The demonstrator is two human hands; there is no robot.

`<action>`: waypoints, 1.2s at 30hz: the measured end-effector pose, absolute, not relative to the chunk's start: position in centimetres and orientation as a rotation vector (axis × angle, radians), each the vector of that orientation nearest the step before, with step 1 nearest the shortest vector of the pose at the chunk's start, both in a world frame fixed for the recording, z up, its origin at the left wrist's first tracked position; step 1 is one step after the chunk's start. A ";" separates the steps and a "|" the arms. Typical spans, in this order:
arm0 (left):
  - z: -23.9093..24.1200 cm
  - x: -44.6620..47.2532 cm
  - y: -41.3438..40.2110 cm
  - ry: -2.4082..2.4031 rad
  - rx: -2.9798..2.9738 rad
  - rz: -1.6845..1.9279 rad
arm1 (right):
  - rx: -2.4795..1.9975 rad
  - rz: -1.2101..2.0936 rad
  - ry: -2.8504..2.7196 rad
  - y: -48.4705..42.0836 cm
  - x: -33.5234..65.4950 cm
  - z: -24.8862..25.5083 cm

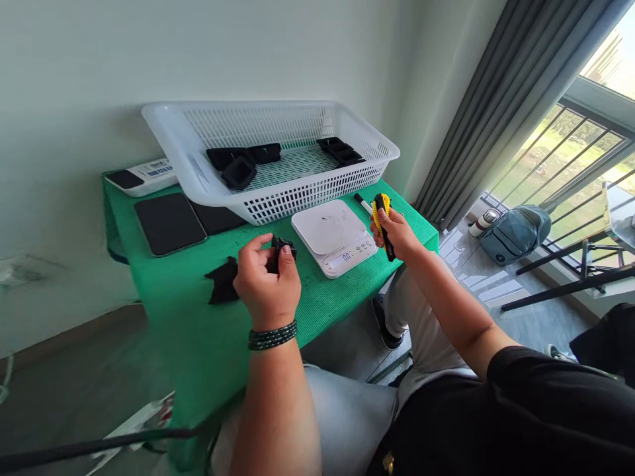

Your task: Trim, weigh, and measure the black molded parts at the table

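Observation:
My left hand (265, 274) is closed around a small black piece (282, 251), partly hidden by the fingers; its exact kind I cannot make out. In my right hand (397, 233) is a yellow and black utility knife (381, 210), held beside the right edge of a white digital scale (330, 228). The scale's display reads 0.0, and dark specks lie on its plate. Left of my left hand, a torn-looking black scrap (221, 283) rests on the green cloth. Behind the knife lies a black-capped white marker (364, 202), partly covered by my hand.
A white plastic basket (307, 180) holding several black molded pieces (239, 172) stands at the back of the green-covered table (208, 344). To its left lie a dark tablet-like slab (170, 223) and a white device (149, 175). A backpack (516, 231) sits on the floor by the window.

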State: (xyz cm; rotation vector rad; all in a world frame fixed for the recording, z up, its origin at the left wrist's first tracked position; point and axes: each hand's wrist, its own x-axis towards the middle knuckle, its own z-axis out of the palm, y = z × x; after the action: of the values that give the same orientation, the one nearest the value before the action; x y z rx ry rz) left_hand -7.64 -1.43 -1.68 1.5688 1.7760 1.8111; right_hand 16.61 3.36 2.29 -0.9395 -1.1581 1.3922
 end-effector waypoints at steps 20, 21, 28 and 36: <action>-1.4 -7.9 -1.7 1.775 1.565 1.778 | -0.971 1.378 -1.244 3.8 16.8 0.9; -1.5 -7.9 -1.7 1.769 1.551 1.781 | -0.957 1.394 -1.276 3.7 16.7 0.9; -1.8 -8.5 -1.7 1.752 1.495 1.787 | -0.916 1.474 -1.298 2.6 15.4 2.8; -1.5 -8.8 -2.1 1.720 1.452 1.746 | -0.344 1.560 -1.481 -11.1 16.2 9.3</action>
State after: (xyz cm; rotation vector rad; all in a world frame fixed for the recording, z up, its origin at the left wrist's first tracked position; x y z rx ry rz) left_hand -8.79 -2.12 -1.47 1.4519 1.7197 1.7456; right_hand 16.21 -11.05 9.31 -0.3445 -1.4813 1.5604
